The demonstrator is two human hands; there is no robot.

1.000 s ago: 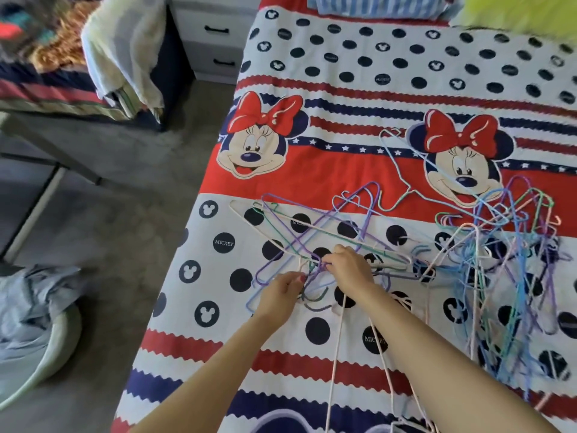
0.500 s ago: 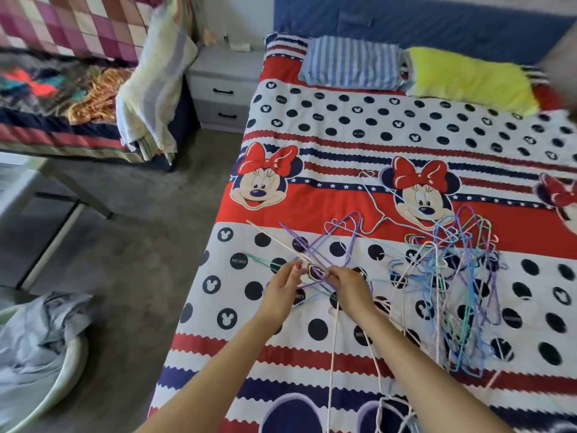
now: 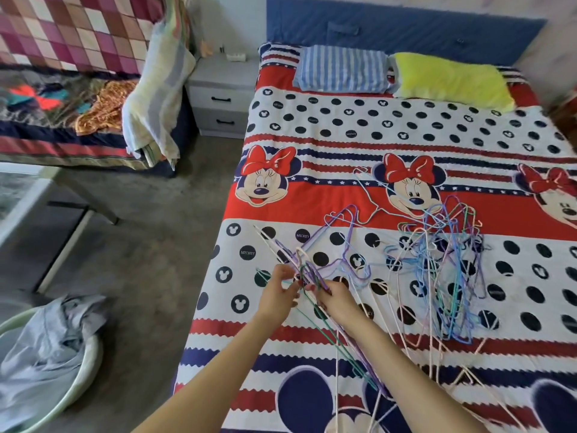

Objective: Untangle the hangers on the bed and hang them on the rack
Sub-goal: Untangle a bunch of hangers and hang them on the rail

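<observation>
Hangers, thin coloured wire ones in purple, blue, green, pink and white, lie knotted across the bed at centre right of the frame, with a smaller bunch drawn to the bed's left edge. There the person's left hand has its fingers loosely curled at the bunch's hooks, while the right hand pinches several hook necks together; green and purple wires trail down between the forearms toward the bottom of the frame. Such hangers look light and springy, likely to snag on one another and to slip on their smooth coating, so the hook or neck seems the surest place to take hold, easing one free at a time. The printed bedspread is soft and flat, and should give little resistance. A pale nightstand stands at upper centre, a second bed fills the upper left, and a basin of grey cloth sits on the floor at lower left. No rack is in view.
</observation>
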